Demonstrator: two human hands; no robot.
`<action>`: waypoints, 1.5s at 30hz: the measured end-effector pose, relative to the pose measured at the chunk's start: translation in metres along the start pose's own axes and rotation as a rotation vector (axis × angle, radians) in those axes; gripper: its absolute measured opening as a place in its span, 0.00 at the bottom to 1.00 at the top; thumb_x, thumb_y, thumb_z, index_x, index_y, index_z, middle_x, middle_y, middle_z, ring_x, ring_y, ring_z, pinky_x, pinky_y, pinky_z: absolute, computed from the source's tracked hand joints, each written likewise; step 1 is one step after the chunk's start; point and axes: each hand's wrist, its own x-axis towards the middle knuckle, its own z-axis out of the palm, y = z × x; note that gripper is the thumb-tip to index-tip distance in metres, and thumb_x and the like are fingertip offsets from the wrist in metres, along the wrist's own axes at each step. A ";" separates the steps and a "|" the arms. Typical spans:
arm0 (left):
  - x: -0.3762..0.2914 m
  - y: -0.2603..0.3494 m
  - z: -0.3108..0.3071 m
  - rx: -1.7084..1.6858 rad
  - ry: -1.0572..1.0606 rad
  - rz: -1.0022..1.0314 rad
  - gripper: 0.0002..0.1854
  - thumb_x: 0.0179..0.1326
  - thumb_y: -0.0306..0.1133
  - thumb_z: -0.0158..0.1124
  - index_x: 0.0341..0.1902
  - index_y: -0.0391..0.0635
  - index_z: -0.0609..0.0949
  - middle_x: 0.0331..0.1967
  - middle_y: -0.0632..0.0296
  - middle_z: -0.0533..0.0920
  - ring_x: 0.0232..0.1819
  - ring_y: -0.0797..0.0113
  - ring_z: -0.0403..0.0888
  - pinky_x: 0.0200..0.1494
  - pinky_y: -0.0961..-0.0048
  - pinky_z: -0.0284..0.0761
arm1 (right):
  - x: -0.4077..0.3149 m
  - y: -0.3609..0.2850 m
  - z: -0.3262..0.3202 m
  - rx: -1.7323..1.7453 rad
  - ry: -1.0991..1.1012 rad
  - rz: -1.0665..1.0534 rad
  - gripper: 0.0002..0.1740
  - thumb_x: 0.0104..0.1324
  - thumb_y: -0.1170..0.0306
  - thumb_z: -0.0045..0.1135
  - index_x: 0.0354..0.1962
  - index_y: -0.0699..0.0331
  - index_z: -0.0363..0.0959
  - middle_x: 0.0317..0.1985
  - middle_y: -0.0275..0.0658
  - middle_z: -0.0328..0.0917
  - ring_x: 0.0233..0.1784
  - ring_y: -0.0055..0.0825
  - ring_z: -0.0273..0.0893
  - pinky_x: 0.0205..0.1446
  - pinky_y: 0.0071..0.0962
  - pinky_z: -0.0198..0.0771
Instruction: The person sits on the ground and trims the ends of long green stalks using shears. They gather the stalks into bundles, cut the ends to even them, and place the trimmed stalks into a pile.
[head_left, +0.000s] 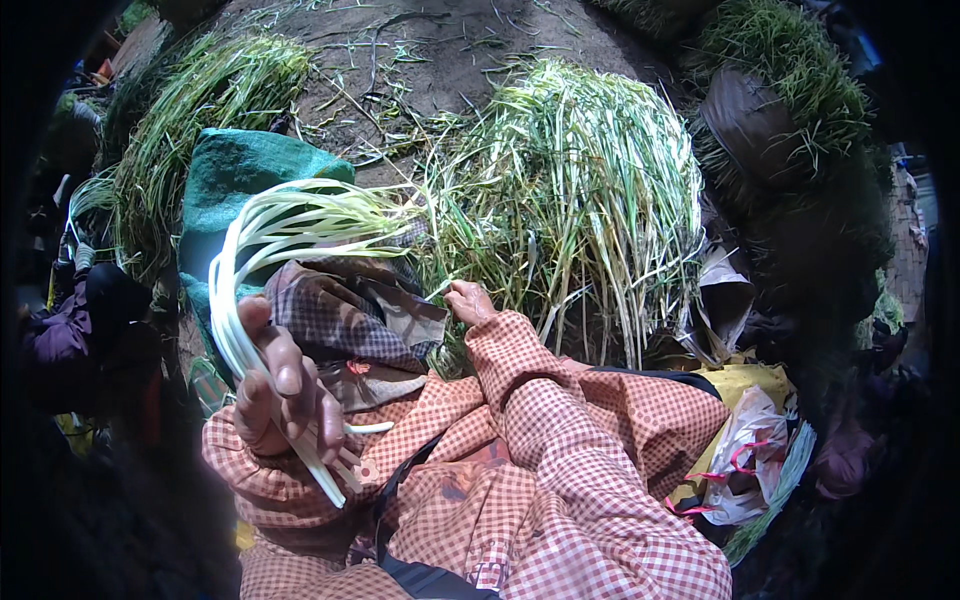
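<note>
My left hand (289, 379) is closed around a bundle of pale, blanched chive-like stalks (225, 300). Their cut white ends stick out below the fist, and the yellowish tips arch over to the right. My right hand (469, 302) is at the near left edge of a large heap of green and straw-coloured leaves (570, 202). Its fingertips pinch a thin pale stalk (437, 291), partly hidden among the leaves. Under the bundle's tips lies a dark checked cloth (337, 307), across my lap.
A green woven sack (255, 169) lies beyond my left hand. Another leaf heap (217, 97) rises at the far left. To my right are a yellow sack (754, 382), a white plastic bag (750, 450) with pink ties and a pale stalk bundle (780, 487). A person in purple (64, 330) sits left.
</note>
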 end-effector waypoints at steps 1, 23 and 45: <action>0.005 0.016 0.004 0.055 -0.005 0.178 0.30 0.64 0.26 0.47 0.67 0.39 0.48 0.32 0.57 0.72 0.18 0.73 0.69 0.15 0.70 0.78 | 0.004 0.024 -0.004 0.105 0.104 0.115 0.13 0.56 0.67 0.45 0.34 0.66 0.73 0.21 0.39 0.73 0.20 0.25 0.72 0.25 0.25 0.67; 0.066 -0.232 -0.052 0.291 0.449 -0.639 0.16 0.48 0.26 0.67 0.40 0.44 0.74 0.23 0.64 0.78 0.16 0.75 0.71 0.11 0.80 0.64 | -0.195 -0.052 -0.110 0.769 0.415 0.040 0.25 0.61 0.61 0.58 0.51 0.69 0.66 0.35 0.29 0.72 0.30 0.12 0.65 0.32 0.14 0.62; 0.095 -0.137 -0.072 0.423 0.613 -0.319 0.24 0.46 0.22 0.68 0.49 0.45 0.72 0.29 0.65 0.81 0.22 0.79 0.75 0.18 0.84 0.68 | -0.256 -0.055 -0.168 -0.551 0.154 0.444 0.16 0.59 0.55 0.49 0.30 0.59 0.75 0.25 0.48 0.76 0.32 0.46 0.76 0.36 0.41 0.69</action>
